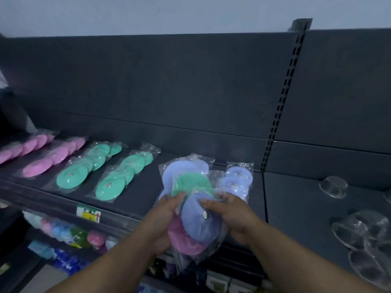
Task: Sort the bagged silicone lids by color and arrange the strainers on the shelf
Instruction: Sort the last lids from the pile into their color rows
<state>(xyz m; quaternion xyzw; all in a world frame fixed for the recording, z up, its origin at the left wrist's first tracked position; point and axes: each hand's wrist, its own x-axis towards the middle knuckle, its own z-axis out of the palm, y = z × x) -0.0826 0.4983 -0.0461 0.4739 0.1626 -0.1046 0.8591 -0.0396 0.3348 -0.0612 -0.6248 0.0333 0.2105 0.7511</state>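
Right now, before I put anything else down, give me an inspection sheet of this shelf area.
Surface: dark shelf, partly covered.
Job's things: pink bagged lids, green bagged lids and blue bagged lids lie grouped on it; held bags mix blue, green, pink; clear strainers lie loose at right.
Clutter: nothing seen.
Grippers: left hand grips the held bags; right hand pinches the front blue one.
Cables: nothing seen.
Surroundings: dark back panel, slotted upright, packaged goods on the lower shelf, price label.
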